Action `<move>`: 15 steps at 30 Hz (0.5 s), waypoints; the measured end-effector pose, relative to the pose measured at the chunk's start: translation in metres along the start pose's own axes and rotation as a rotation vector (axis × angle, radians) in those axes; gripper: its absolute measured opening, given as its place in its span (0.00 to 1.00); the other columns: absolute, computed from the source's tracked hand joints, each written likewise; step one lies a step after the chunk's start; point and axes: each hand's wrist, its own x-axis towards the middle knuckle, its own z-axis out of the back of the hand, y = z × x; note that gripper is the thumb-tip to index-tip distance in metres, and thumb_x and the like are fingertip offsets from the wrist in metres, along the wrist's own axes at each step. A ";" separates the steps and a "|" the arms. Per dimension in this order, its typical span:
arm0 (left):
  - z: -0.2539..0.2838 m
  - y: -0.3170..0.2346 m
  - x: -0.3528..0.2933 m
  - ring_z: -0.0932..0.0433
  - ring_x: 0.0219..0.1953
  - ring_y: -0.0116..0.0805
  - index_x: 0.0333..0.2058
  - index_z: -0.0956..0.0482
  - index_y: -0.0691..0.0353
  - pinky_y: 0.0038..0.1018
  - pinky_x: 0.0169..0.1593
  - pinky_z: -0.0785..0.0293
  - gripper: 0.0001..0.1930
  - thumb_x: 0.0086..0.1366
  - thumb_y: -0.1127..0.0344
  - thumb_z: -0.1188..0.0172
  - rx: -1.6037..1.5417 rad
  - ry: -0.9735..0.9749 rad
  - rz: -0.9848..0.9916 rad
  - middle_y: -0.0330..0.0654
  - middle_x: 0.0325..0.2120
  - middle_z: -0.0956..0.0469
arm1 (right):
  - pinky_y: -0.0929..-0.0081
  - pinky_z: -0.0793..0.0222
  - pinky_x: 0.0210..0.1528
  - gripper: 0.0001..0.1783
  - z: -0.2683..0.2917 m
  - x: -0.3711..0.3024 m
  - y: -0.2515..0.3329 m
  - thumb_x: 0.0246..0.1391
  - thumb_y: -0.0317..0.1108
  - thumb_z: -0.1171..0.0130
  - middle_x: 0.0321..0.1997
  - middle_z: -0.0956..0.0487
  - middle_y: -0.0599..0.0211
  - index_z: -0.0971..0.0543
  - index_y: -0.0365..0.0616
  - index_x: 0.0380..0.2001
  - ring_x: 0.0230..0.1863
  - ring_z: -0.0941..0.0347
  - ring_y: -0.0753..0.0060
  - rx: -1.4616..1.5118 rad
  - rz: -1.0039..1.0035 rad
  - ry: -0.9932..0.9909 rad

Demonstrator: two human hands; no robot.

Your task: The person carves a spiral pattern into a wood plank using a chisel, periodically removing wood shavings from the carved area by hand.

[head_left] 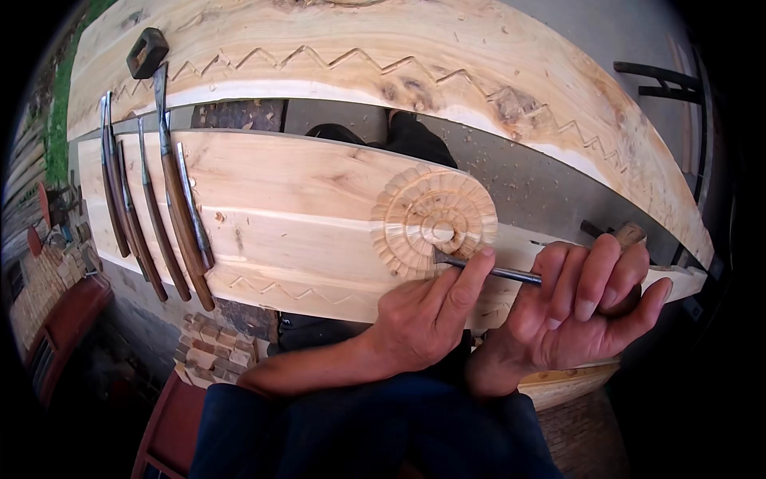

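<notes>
A carved round spiral rosette (405, 209) with scalloped rings stands out on the pale wooden plank (295, 188) in front of me. The flat tip of a chisel (515, 275) touches the rosette's lower edge. My left hand (423, 323) pinches its metal shank near the tip, fingers pointing to the rosette. To the right, my right hand (582, 303) has its fingers curled around the chisel's handle end, which the fingers mostly hide.
Several long wood-handled chisels (155, 219) lie across the plank's left end, near a dark metal ring-shaped block (148, 53). Beyond a gap lies a second plank (319, 32) with a carved zigzag. Wood blocks (215, 351) are piled lower left. A wooden piece (630, 233) shows behind my right hand.
</notes>
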 end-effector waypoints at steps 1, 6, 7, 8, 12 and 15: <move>-0.001 0.000 -0.001 0.19 0.24 0.33 0.66 0.24 0.77 0.27 0.25 0.25 0.29 0.66 0.80 0.29 0.000 0.000 0.001 0.47 0.33 0.14 | 0.81 0.45 0.14 0.31 -0.001 0.000 -0.001 0.84 0.61 0.62 0.20 0.31 0.65 0.35 0.50 0.30 0.10 0.49 0.79 0.018 0.021 -0.010; -0.002 0.000 -0.001 0.17 0.25 0.33 0.65 0.23 0.78 0.27 0.26 0.24 0.29 0.66 0.80 0.29 -0.010 -0.017 -0.012 0.48 0.34 0.13 | 0.82 0.46 0.13 0.31 -0.008 -0.004 0.001 0.84 0.61 0.62 0.19 0.31 0.66 0.36 0.51 0.29 0.10 0.49 0.80 -0.040 0.036 -0.016; -0.001 0.000 -0.001 0.17 0.25 0.33 0.65 0.23 0.78 0.27 0.26 0.24 0.29 0.66 0.80 0.29 -0.007 -0.019 -0.010 0.48 0.34 0.13 | 0.82 0.45 0.13 0.31 -0.008 -0.005 0.001 0.84 0.61 0.62 0.19 0.31 0.67 0.36 0.51 0.29 0.10 0.49 0.80 -0.036 0.034 -0.033; 0.000 0.000 -0.002 0.17 0.25 0.33 0.65 0.24 0.78 0.27 0.26 0.24 0.29 0.66 0.80 0.29 0.006 -0.005 -0.013 0.48 0.34 0.13 | 0.82 0.45 0.13 0.31 -0.006 -0.006 0.001 0.84 0.61 0.62 0.19 0.31 0.67 0.36 0.51 0.29 0.10 0.49 0.80 -0.034 0.032 -0.030; 0.001 -0.001 0.000 0.17 0.25 0.33 0.65 0.24 0.79 0.27 0.26 0.24 0.29 0.66 0.80 0.29 -0.012 0.010 -0.028 0.48 0.34 0.14 | 0.81 0.43 0.12 0.31 -0.002 -0.005 0.003 0.84 0.62 0.63 0.19 0.31 0.67 0.36 0.51 0.29 0.09 0.47 0.79 -0.025 0.045 -0.019; -0.002 0.000 -0.001 0.17 0.25 0.33 0.65 0.24 0.79 0.27 0.26 0.24 0.29 0.66 0.80 0.29 -0.012 -0.009 -0.026 0.47 0.33 0.14 | 0.81 0.42 0.12 0.31 -0.006 -0.005 0.003 0.84 0.62 0.63 0.19 0.31 0.67 0.36 0.51 0.29 0.09 0.47 0.79 -0.024 0.039 -0.013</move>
